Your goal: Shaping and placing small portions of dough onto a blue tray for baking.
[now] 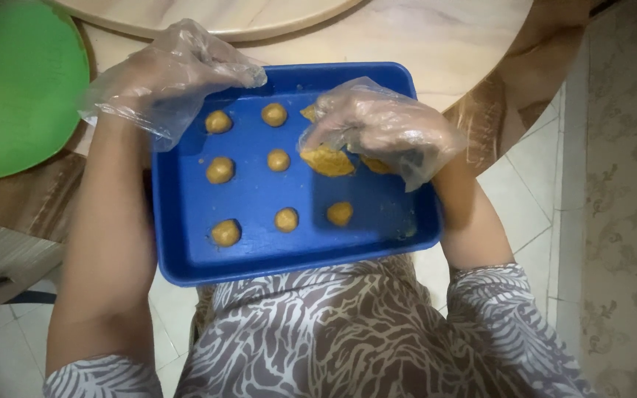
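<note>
While our two hands work over the blue plastic tray (186,243), each wears a loose, crinkled clear plastic glove. Our left hand (175,70) rests on the tray's far left corner, fingers curled down over the rim; whether they actually clamp it we cannot tell, since the glove film blurs them. Our right hand (377,125) hovers over the tray's right half, its fingertips pinching a ragged, flattish lump of dough (327,160), yellow-brown and grainy. More of the same dough shows under the palm, but the glove and hand hide most of it.

On the smooth tray floor sit seven small dough balls (220,170), roughly round, matte and slightly uneven, set in loose rows and apart from one another. The tray has rounded corners and a raised rim; its near edge reaches our patterned brown-and-cream blouse (348,332).

Under the tray lies a pale, marble-like round table (444,44) with a wood-toned edge. A green round plate (16,88) is cut off at the left border. Pale floor tiles (540,169) show at the right.
</note>
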